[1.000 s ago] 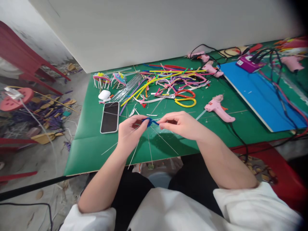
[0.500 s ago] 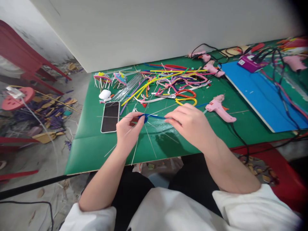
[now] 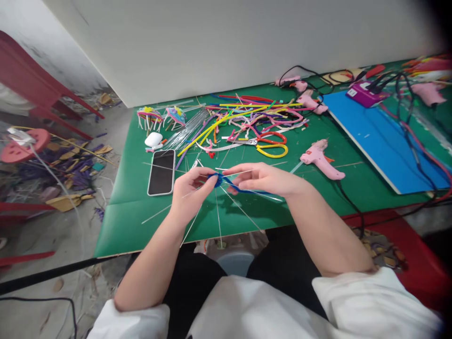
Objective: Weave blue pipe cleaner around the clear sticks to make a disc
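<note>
1. Right hand [image 3: 263, 180] moved back toward the coiled blue pipe cleaner [image 3: 218, 180], over the table [image 3: 127, 212]; fingers loosely curled, can't tell if gripping.
2. Left hand [image 3: 190, 189] pinches the coil and its radiating thin rods [image 3: 238, 206].
3. Smartphone [image 3: 161, 173] left, glue gun [image 3: 320, 161] right.

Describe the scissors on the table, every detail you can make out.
The scissors lie flat on the green tabletop, along the near side of the colourful pile of fuzzy stems. One handle loop is orange-red, the other yellow. The blades look like silvery metal and point left, among scraps; how far they are parted is too small to tell. Neither the left hand nor the right hand touches them.
</note>
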Motion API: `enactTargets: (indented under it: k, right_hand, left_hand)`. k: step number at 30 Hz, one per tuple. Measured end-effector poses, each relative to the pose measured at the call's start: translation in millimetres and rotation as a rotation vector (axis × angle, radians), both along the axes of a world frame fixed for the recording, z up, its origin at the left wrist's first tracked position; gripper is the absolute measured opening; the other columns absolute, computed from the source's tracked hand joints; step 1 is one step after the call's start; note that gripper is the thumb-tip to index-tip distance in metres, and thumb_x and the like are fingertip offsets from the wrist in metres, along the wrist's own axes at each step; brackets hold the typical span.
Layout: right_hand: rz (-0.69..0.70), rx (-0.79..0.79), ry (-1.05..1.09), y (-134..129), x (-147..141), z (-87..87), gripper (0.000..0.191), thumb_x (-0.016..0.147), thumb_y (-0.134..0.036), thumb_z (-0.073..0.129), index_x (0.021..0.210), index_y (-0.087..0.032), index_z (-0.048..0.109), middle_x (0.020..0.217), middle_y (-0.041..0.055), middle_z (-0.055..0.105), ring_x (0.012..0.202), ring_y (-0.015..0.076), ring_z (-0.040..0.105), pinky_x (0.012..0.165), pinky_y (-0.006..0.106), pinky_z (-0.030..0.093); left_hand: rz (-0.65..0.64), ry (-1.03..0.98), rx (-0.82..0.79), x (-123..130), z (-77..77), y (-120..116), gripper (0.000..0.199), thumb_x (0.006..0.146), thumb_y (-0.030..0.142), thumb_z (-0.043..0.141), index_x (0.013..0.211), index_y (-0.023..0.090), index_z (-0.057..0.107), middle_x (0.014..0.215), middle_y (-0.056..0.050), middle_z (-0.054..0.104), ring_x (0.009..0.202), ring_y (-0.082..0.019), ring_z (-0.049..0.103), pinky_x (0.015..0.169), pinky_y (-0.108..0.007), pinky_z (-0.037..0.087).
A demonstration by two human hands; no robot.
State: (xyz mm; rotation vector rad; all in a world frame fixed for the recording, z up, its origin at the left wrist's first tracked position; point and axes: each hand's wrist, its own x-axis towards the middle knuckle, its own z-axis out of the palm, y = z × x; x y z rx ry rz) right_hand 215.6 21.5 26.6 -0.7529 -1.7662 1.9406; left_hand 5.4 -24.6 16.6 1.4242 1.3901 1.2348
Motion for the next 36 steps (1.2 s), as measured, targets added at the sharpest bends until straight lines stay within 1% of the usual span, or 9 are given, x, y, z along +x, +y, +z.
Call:
enactTargets:
  k: [3, 5, 7, 15, 19, 23, 27, 30, 36]
  right_hand:
    - [-0.117, 0.058, -0.091, -3.6, -3.4, 0.8, 0.029, 0.076, -0.025, 0.063, 0.105, -0.017, 0.065, 0.067, -0.0012, 0.066, 0.056, 0.0090, 0.059, 0.056, 0.023, 0.049]
    - [-0.260, 0.166, -0.182, -5.9, -3.1, 3.6, 0.019, 0.075, -0.028, 0.064, 0.091, -0.018, 0.069, 0.067, -0.0006, 0.066, 0.056, 0.0094, 0.057, 0.052, 0.023, 0.046]
    - [-0.335, 0.303, -0.283, -8.3, -0.5, 8.3, 0.016, 0.076, -0.030, 0.063, 0.085, -0.019, 0.070, 0.071, 0.0003, 0.068, 0.061, 0.0112, 0.060, 0.054, 0.024, 0.046]
    - [-0.368, 0.941, -0.638, -37.9, 1.8, 29.0, 0.014, 0.083, -0.025, 0.059, 0.089, -0.022, 0.071, 0.079, 0.0011, 0.068, 0.073, 0.0149, 0.062, 0.060, 0.027, 0.041]
    - [-0.314, 1.247, -0.806, -58.2, -16.9, 25.8, 0.017, 0.085, -0.023, 0.055, 0.073, -0.019, 0.067, 0.066, 0.0008, 0.061, 0.060, 0.0128, 0.056, 0.048, 0.028, 0.029]
    - [-0.324, 1.467, -0.755, -68.4, -37.2, 15.8, 0.025, 0.082, -0.012, 0.050, 0.058, -0.018, 0.055, 0.057, -0.0014, 0.052, 0.049, 0.0109, 0.045, 0.044, 0.028, 0.022]
    - [-0.384, 1.564, -0.634, -66.4, -40.4, 13.4, 0.024, 0.082, -0.010, 0.050, 0.059, -0.018, 0.055, 0.056, -0.0024, 0.052, 0.049, 0.0103, 0.044, 0.046, 0.028, 0.026]
    - [-0.453, 1.577, -0.580, -59.6, -31.1, 18.5, 0.019, 0.084, -0.014, 0.052, 0.068, -0.018, 0.062, 0.060, -0.0016, 0.058, 0.055, 0.0100, 0.052, 0.049, 0.027, 0.030]
    - [-0.581, 1.478, -0.695, -48.6, -6.1, 27.8, 0.021, 0.087, -0.028, 0.054, 0.072, -0.017, 0.066, 0.065, 0.0003, 0.066, 0.062, 0.0119, 0.060, 0.054, 0.026, 0.035]
  left_hand:
    - [-0.008, 0.019, -0.008, 0.2, 1.2, -0.4, 0.015, 0.072, 0.029, 0.068, 0.081, 0.017, 0.069, 0.074, -0.002, 0.068, 0.058, -0.010, 0.060, 0.054, -0.020, 0.051]
    - [-0.002, 0.077, 0.011, 0.8, 2.2, -1.0, 0.014, 0.073, 0.029, 0.068, 0.081, 0.018, 0.069, 0.073, -0.001, 0.068, 0.058, -0.010, 0.060, 0.055, -0.020, 0.050]
    - [0.016, 0.152, 0.047, 1.8, 3.2, -1.7, 0.013, 0.074, 0.029, 0.066, 0.081, 0.018, 0.070, 0.073, -0.001, 0.068, 0.059, -0.010, 0.060, 0.056, -0.020, 0.050]
    - [0.131, 0.252, 0.062, 5.8, -1.2, -2.6, 0.015, 0.075, 0.031, 0.065, 0.082, 0.019, 0.070, 0.068, -0.001, 0.067, 0.055, -0.011, 0.059, 0.053, -0.021, 0.047]
    - [0.154, 0.249, 0.046, 5.7, -5.2, -1.9, 0.017, 0.075, 0.033, 0.064, 0.084, 0.019, 0.070, 0.068, 0.000, 0.066, 0.054, -0.010, 0.057, 0.053, -0.021, 0.046]
    - [0.152, 0.301, 0.051, 6.4, -8.0, -1.4, 0.018, 0.077, 0.033, 0.062, 0.086, 0.019, 0.069, 0.068, 0.000, 0.066, 0.055, -0.010, 0.058, 0.054, -0.021, 0.046]
    - [0.093, 0.435, 0.079, 8.9, -9.0, -2.1, 0.016, 0.078, 0.030, 0.060, 0.085, 0.019, 0.070, 0.073, -0.001, 0.069, 0.056, -0.011, 0.057, 0.057, -0.023, 0.047]
    - [-0.038, 0.490, 0.076, 10.3, -8.2, -3.6, 0.015, 0.077, 0.028, 0.060, 0.085, 0.019, 0.070, 0.077, -0.001, 0.070, 0.061, -0.011, 0.060, 0.058, -0.023, 0.048]
    - [-0.208, 0.379, -0.030, 6.6, -4.5, -3.9, 0.016, 0.078, 0.030, 0.061, 0.086, 0.019, 0.070, 0.077, -0.001, 0.069, 0.065, -0.011, 0.061, 0.058, -0.021, 0.048]
